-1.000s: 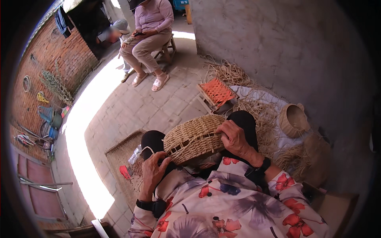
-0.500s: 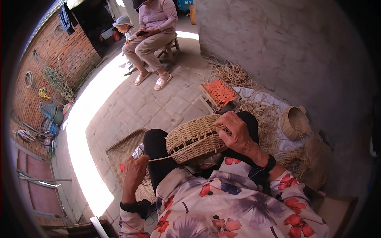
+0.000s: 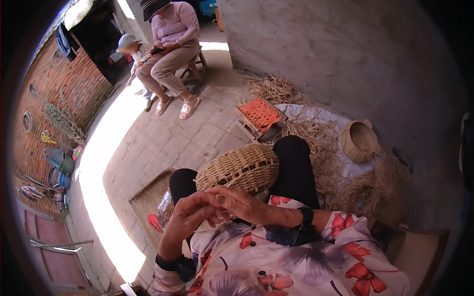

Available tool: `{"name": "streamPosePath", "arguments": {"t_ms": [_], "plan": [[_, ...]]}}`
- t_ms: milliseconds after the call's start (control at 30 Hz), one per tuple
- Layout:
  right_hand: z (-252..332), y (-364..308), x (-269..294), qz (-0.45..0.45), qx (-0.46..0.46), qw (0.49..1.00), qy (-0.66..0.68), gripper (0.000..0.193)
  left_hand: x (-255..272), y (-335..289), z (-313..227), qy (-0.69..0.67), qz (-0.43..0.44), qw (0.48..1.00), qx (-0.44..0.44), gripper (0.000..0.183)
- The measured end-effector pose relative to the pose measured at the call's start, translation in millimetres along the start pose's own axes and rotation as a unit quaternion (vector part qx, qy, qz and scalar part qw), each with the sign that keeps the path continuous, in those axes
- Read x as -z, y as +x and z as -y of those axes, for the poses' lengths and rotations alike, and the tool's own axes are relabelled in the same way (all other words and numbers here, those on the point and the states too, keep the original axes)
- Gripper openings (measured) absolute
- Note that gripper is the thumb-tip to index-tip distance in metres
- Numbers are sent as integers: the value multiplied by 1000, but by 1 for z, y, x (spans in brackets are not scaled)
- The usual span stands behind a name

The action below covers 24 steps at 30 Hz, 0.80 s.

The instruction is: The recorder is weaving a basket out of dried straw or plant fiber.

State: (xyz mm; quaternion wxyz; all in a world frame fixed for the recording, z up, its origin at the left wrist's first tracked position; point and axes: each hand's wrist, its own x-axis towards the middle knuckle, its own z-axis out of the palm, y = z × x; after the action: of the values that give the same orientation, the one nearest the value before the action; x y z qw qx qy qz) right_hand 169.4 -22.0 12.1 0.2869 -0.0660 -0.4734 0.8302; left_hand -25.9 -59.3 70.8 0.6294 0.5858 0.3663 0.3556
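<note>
Meeting on the near side of the woven basket [image 3: 239, 160], the left hand [image 3: 194, 209] and the right hand [image 3: 243, 203] are overlapping at the fingers; I cannot tell whether they are pinching a strand or touching the basket. The basket is sitting just beyond both hands, resting between the dark-clad knees [image 3: 296, 160], and a dark gap is showing between the rows on its side. If the fingers are working a strand, doing it well probably means keeping it taut and gripping close to the weave while the knees are bracing the basket against rolling. Loose cords [image 3: 316, 143] are lying beyond the right hand and to its right; keeping them untangled would likely help. A flat woven mat [image 3: 142, 204] is lying left of the left hand, well clear of the basket.
</note>
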Motion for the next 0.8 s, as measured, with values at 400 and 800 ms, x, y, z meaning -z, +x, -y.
{"name": "streamPosePath", "arguments": {"t_ms": [400,800], "plan": [[20,-55,60,-267,257,730,-575,18,-24,57,37,399,-189,888,-127,17],[34,-54,68,-350,153,801,-462,15,-26,64,47,508,-174,831,-145,18]]}}
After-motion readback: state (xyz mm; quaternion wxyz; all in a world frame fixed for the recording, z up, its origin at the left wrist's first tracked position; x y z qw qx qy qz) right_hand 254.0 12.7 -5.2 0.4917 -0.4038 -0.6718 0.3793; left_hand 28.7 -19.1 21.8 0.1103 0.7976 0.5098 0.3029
